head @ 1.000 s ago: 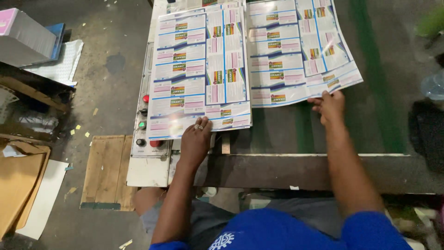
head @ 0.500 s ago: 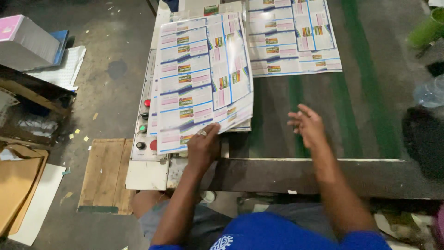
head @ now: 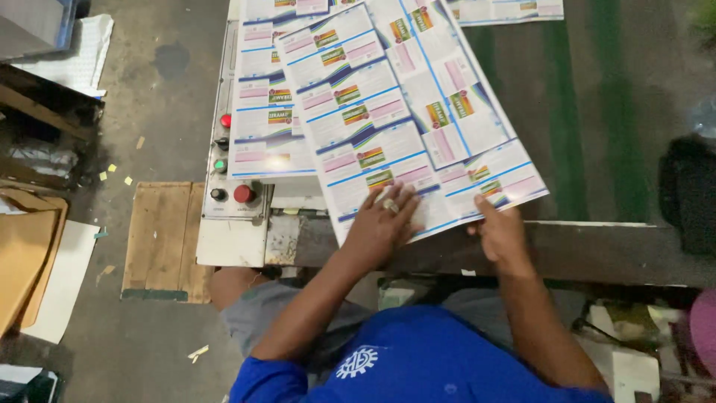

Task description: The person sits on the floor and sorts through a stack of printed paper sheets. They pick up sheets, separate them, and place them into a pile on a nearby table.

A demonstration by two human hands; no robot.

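A large printed sheet (head: 403, 112) of several white, blue and pink label panels lies tilted across the green-striped machine table (head: 597, 134). My left hand (head: 380, 224) presses flat on its near edge, fingers spread, a ring on one finger. My right hand (head: 498, 227) grips the sheet's near right corner at the table's front edge. Under it rests a stack of like printed sheets (head: 265, 127).
A control panel (head: 227, 172) with red, green and black buttons sits left of the stack. More printed sheets (head: 507, 9) lie at the far side. A wooden pallet (head: 160, 239) and cardboard (head: 30, 254) are on the floor at left. A dark object (head: 686, 194) sits at right.
The top sheet has been lifted off the left stack and swung right, now lying tilted. My right hand has moved from the bare table onto the sheet's corner. The view has tilted closer.
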